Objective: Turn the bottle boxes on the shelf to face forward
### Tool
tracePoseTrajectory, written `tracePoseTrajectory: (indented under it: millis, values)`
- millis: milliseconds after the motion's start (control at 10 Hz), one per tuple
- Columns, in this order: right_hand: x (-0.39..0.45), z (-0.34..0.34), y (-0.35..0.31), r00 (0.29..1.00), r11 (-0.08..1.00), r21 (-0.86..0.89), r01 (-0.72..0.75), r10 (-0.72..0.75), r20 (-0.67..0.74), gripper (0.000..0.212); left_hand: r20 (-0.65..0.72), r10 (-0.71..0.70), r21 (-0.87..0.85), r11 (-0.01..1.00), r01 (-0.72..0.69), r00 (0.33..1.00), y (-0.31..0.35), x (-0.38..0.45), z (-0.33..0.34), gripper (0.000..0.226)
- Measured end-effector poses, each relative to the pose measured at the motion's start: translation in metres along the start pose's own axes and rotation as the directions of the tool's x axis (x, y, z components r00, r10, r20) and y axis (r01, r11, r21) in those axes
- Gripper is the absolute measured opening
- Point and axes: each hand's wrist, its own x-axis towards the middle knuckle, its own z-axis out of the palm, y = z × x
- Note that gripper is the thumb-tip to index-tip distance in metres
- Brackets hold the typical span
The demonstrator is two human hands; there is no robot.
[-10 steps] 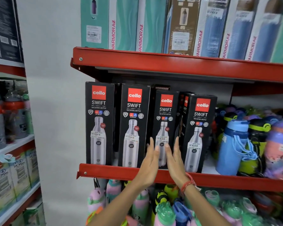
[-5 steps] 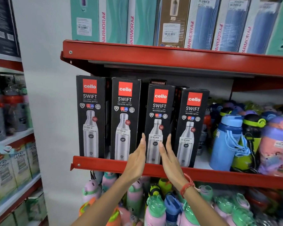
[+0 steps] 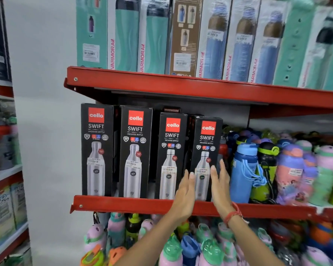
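Low in the frame, two bare forearms rise toward the middle shelf [image 3: 123,205]. The left hand [image 3: 184,196] and right hand [image 3: 220,186], which has a red band [image 3: 232,215] at its wrist, are flat and open with fingers straight, palms turned inward on either side of the rightmost black box [image 3: 207,143], gripping nothing; whether they touch its edges cannot be told. That box stands upright at centre frame, front outward, last of four in a row [image 3: 96,148]. Coloured bottles [image 3: 244,169] crowd the shelf to its right. Tall teal and blue boxes [image 3: 123,35] fill the upper shelf
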Motion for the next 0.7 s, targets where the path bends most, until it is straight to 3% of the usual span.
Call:
tracePoseTrajectory:
  millis: [100, 200, 300, 500, 600, 700]
  values:
    - [0.004, -0.006, 0.01, 0.97, 0.988, 0.104, -0.116, 0.09, 0.225, 0.063, 0.053, -0.057, 0.038, 0.998, 0.055, 0.997, -0.002, 0.007, 0.008, 0.083]
    - [0.003, -0.007, 0.014, 0.938, 0.98, 0.083, -0.183, 0.149, 0.314, 0.073, 0.067, -0.09, 0.066, 0.994, 0.085, 0.994, 0.001, 0.011, 0.007, 0.083]
    - [0.003, -0.008, 0.017, 0.916, 0.981, 0.033, -0.193, 0.168, 0.364, 0.083, 0.049, -0.062, 0.079, 0.995, 0.058, 0.997, -0.002, 0.009, 0.002, 0.079]
    - [-0.001, -0.009, 0.016, 0.902, 0.982, -0.038, -0.188, 0.187, 0.39, 0.084, 0.078, -0.087, 0.092, 0.993, 0.08, 0.993, -0.009, 0.007, -0.005, 0.076]
    - [-0.002, -0.009, -0.002, 0.961, 0.993, -0.113, -0.029, 0.059, 0.272, 0.079, 0.061, -0.051, 0.049, 0.998, 0.049, 0.997, -0.002, 0.006, -0.012, 0.083]
    - [0.003, -0.008, -0.049, 0.953, 0.937, -0.175, 0.303, -0.295, 0.067, 0.066, -0.169, 0.146, 0.06, 0.989, -0.138, 0.975, 0.023, 0.014, -0.035, 0.076]
